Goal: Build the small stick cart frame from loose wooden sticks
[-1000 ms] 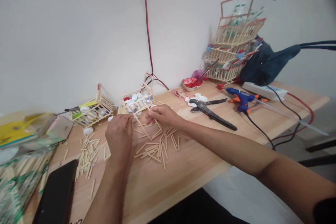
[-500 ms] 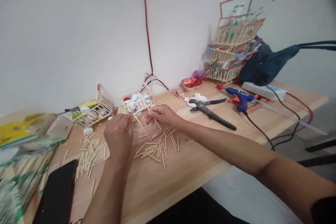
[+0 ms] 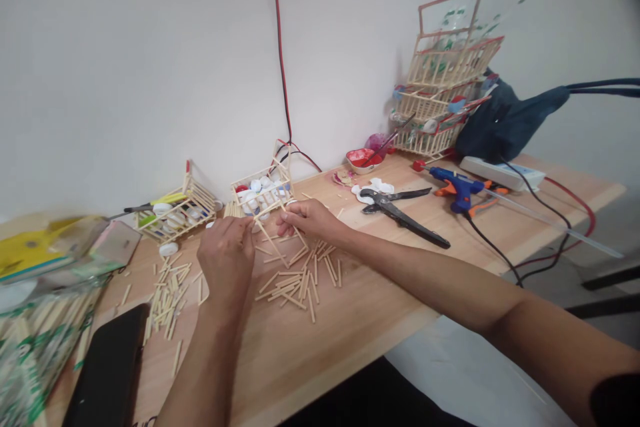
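Observation:
A small frame of thin wooden sticks (image 3: 271, 238) is held up between my hands above the table. My left hand (image 3: 227, 247) pinches its upper left corner, fingers closed. My right hand (image 3: 307, 219) grips the frame near its upper right corner between thumb and fingers. Below it lies a pile of short cut sticks (image 3: 299, 287), and a second pile of cut sticks (image 3: 167, 297) is spread to the left of my left hand. Just behind the hands stands a small stick basket (image 3: 263, 193) with bottle caps inside.
On the right are black cutters (image 3: 400, 210), a blue glue gun (image 3: 460, 188) with a cord, and stacked stick baskets (image 3: 443, 93). A bowl of red paint (image 3: 364, 160) stands by the wall. At left are a phone (image 3: 107, 370), another stick basket (image 3: 177, 213) and wrapped sticks (image 3: 45, 347).

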`<state>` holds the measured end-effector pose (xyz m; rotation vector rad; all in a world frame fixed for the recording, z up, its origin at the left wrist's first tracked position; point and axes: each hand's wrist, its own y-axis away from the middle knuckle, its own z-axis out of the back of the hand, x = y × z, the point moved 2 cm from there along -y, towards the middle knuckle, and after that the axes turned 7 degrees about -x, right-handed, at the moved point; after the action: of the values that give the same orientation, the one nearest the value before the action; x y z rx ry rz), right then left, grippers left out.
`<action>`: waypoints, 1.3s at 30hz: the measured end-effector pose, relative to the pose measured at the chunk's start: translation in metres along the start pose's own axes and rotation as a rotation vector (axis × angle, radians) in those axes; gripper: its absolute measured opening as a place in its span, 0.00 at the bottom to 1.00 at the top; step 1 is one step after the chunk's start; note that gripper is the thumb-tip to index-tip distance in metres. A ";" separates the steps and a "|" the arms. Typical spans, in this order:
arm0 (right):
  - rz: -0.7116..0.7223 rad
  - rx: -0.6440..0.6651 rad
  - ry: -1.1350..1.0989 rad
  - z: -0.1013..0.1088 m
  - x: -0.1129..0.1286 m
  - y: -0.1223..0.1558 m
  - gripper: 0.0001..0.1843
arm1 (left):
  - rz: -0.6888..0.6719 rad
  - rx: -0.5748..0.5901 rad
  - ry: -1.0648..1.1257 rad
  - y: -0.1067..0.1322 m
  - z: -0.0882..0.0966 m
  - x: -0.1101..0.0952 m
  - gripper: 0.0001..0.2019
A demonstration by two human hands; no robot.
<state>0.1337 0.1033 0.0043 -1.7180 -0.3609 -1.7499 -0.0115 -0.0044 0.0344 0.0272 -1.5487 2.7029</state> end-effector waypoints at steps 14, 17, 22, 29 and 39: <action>-0.003 0.034 -0.023 -0.002 -0.009 -0.002 0.17 | 0.089 0.019 0.124 0.001 -0.002 0.005 0.10; -0.018 0.076 -0.050 -0.001 -0.013 -0.002 0.21 | 0.184 -0.021 0.177 0.001 -0.002 0.008 0.09; -0.132 0.146 -0.158 0.001 -0.019 -0.004 0.22 | 0.290 -0.054 0.193 0.000 0.000 0.010 0.09; -0.287 0.109 -0.186 0.003 -0.018 -0.003 0.22 | 0.454 -0.061 0.145 -0.001 0.006 0.019 0.10; -0.292 0.089 -0.127 0.000 -0.014 0.000 0.15 | 0.519 -0.070 0.136 -0.003 0.010 0.019 0.10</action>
<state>0.1327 0.1068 -0.0092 -1.7860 -0.7677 -1.7976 -0.0308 -0.0110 0.0422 -0.6309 -1.8128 2.9213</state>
